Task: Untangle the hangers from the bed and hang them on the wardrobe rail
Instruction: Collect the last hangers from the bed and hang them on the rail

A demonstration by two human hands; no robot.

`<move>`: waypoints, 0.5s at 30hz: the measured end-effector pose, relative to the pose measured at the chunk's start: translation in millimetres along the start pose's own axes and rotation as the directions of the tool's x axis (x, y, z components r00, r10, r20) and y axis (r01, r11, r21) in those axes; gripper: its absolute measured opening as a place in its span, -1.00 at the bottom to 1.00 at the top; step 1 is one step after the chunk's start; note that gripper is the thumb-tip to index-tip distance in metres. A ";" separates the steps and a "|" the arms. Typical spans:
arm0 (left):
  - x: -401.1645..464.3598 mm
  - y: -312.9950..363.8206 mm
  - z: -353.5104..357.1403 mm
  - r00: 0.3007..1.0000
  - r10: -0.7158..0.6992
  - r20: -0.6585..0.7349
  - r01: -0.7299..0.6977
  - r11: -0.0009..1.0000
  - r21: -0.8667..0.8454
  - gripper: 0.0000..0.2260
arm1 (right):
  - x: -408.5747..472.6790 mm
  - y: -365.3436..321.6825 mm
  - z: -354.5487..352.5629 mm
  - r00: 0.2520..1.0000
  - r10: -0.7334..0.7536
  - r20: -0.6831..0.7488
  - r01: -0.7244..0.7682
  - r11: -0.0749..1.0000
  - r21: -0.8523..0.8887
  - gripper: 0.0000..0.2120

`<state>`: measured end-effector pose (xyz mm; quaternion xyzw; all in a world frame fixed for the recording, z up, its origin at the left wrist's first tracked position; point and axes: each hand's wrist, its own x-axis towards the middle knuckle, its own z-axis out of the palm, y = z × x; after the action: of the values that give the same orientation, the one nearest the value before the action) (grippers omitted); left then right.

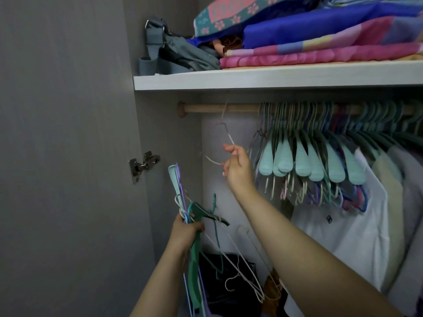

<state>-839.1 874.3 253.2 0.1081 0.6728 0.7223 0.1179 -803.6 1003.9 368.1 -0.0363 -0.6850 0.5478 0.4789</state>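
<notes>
The right hand (237, 167) pinches a pale wire hanger (225, 133), hooked over the wooden rail (219, 108) above it. The left hand (185, 229) grips a bunch of hangers (196, 225) lower down.

The right hand (237, 167) pinched a thin pale wire hanger (225, 131), blurred, just below the wooden rail (219, 108) at twelve o'clock. At seven o'clock the left hand (185, 229) gripped a tangled bunch of hangers (196, 227). A row of teal hangers (315, 161) crowded the rail toward two o'clock, above a white shirt (343, 243). Folded bedding (320, 42) lay on the shelf (251, 80).
</notes>
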 end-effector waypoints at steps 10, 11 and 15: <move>-5.4 1.5 -28.6 0.999 -0.023 0.049 0.026 0.999 -0.044 -0.71 | -3.3 30.3 -16.0 0.988 0.028 -0.150 -0.086 0.916 -0.391 -0.70; -7.0 0.1 -31.4 0.998 -0.028 0.048 0.030 0.998 -0.054 -0.71 | -5.7 31.1 -18.7 0.980 0.007 -0.200 -0.085 0.920 -0.383 -0.69; -12.3 -5.8 -42.1 0.997 -0.036 0.065 0.041 0.995 -0.086 -0.72 | -20.1 36.6 -35.2 0.945 -0.015 -0.327 -0.103 0.935 -0.340 -0.65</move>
<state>-840.5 830.9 244.5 0.1129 0.6386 0.7447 0.1577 -785.6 1032.1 324.8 -0.2267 -0.6827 0.4135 0.5582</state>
